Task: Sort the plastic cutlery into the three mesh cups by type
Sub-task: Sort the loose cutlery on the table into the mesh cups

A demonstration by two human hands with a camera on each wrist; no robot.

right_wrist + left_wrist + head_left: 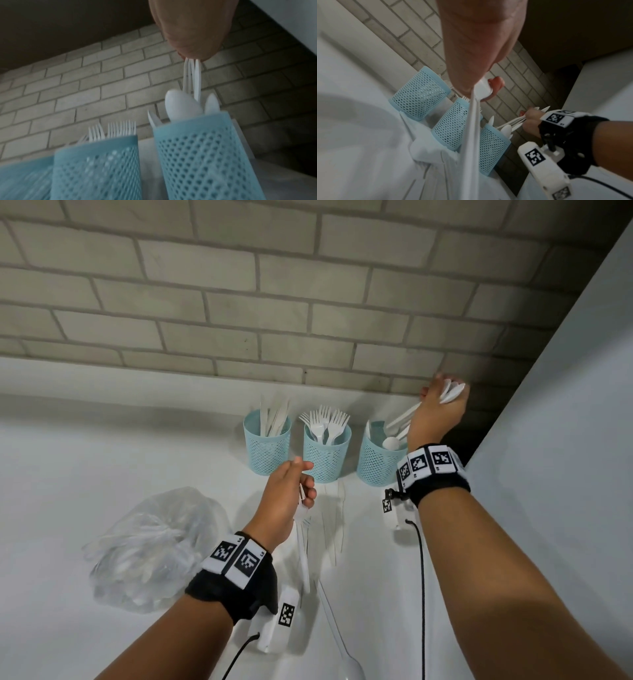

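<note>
Spoons [394,440] in right cup [376,465], forks [325,422] in middle cup [327,457]

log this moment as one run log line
right hand: holds spoons above right cup | left hand: grips cutlery | loose pieces on counter

- The right hand [440,412] is raised at the far right, its wrist bent so the fingers point away toward the far side. Its fingers are curled round a bunch of white spoons [452,392], whose handles slant down to the left.
- The right forearm reaches in from the near right, with a black wrist strap [433,474] bearing black-and-white marker tags.
- The left hand [287,491] is lower, near the middle, thumb pointing right, fingers curled round a white utensil handle [471,135].
- The left forearm comes from the near left, wearing a black strap [236,580] with marker tags.
</note>
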